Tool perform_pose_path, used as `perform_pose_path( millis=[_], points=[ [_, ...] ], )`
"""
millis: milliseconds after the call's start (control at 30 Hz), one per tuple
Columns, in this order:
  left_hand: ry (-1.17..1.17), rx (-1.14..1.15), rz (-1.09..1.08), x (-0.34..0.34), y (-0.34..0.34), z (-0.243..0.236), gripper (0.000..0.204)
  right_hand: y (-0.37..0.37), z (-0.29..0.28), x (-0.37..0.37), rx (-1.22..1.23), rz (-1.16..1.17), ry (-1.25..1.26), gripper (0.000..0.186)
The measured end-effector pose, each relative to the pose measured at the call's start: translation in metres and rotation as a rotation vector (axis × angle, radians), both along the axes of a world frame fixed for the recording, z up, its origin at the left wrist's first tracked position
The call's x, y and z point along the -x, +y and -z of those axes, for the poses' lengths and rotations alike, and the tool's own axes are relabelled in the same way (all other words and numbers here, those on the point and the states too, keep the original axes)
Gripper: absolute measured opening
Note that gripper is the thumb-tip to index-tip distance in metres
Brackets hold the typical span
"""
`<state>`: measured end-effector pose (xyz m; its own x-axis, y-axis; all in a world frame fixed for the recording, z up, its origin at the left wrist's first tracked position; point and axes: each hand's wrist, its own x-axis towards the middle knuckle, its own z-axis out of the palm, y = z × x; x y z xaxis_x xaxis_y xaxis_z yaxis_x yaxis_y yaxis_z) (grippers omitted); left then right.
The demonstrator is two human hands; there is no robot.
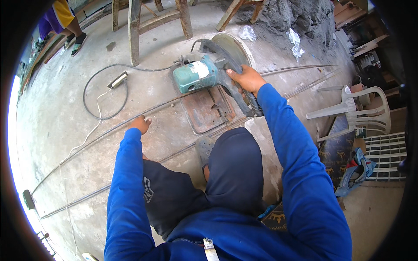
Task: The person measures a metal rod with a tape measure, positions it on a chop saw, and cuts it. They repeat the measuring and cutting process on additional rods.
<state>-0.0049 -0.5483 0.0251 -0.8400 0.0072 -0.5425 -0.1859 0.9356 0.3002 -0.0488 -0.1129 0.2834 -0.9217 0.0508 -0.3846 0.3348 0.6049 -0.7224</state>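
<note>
A teal and black cut-off saw (196, 74) stands in front of me on its rusty metal base (196, 114). Its large round grey guard or disc (235, 47) shows at the back. My right hand (247, 80) is wrapped round the saw's black handle. A long thin steel rebar (163, 104) runs from the lower left to the saw, where the motor hides part of it. Beside this bar, left of the base, is my left hand (139, 125) with its fingers curled. A small pale bit shows at those fingertips; what it is stays unclear.
More rebar (87, 196) crosses the concrete floor near my feet. The saw's cord loops left to an extension socket (117, 80). Wooden trestle legs (134, 35) and a grey sand heap (300, 19) stand behind. A white plastic chair (355, 108) is at right; a person's legs (76, 30) are far left.
</note>
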Motion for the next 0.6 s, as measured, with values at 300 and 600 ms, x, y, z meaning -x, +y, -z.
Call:
perform_pose_path(
  millis=[300,600],
  points=[
    [0.066,-0.030,-0.009,0.009,0.012,-0.015,0.067,0.001,0.000,0.001,-0.005,-0.030,0.006,0.070],
    [0.024,0.021,0.050,0.000,0.006,-0.011,0.065,-0.003,-0.003,-0.005,-0.047,-0.020,0.019,0.069]
  ],
)
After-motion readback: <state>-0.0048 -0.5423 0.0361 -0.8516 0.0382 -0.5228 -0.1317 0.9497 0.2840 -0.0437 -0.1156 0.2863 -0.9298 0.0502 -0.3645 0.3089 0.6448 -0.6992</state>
